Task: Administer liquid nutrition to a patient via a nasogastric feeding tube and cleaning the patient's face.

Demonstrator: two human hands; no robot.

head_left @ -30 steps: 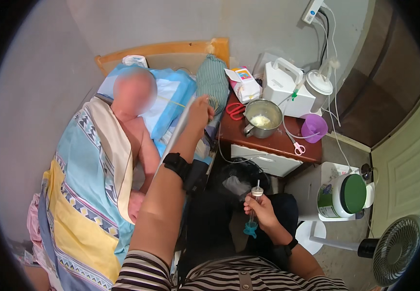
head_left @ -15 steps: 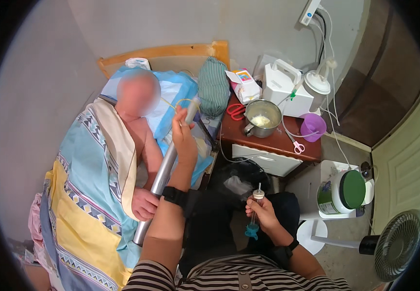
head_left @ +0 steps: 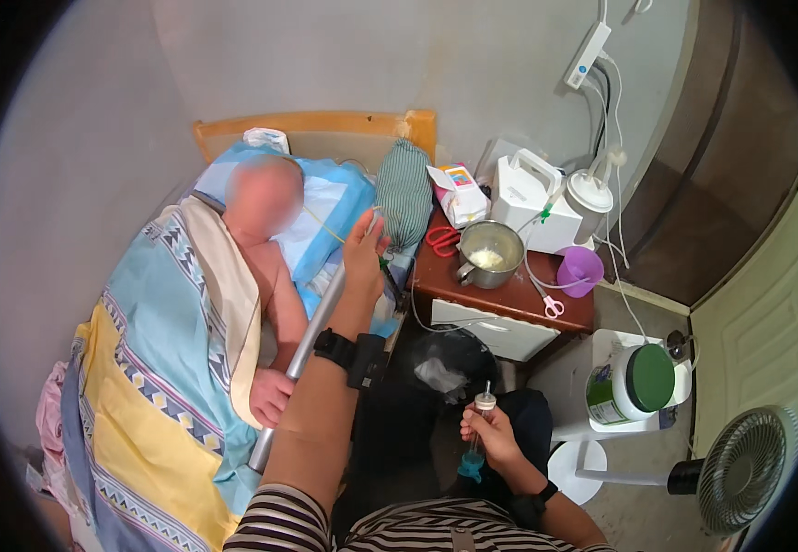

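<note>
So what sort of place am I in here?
Probably a bedroom used for home care: there's a wooden-headed bed, a white boxy machine with a carry handle on a reddish-brown nightstand, and a clear, teal-ended syringe in your right hand.

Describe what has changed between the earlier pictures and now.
The left hand drew lower beside the metal rail, then moved back up; the thin yellow tube, looped half a second ago, now runs straighter toward that hand. The right hand stayed closed around the syringe; the pot stayed on the cabinet.
</note>
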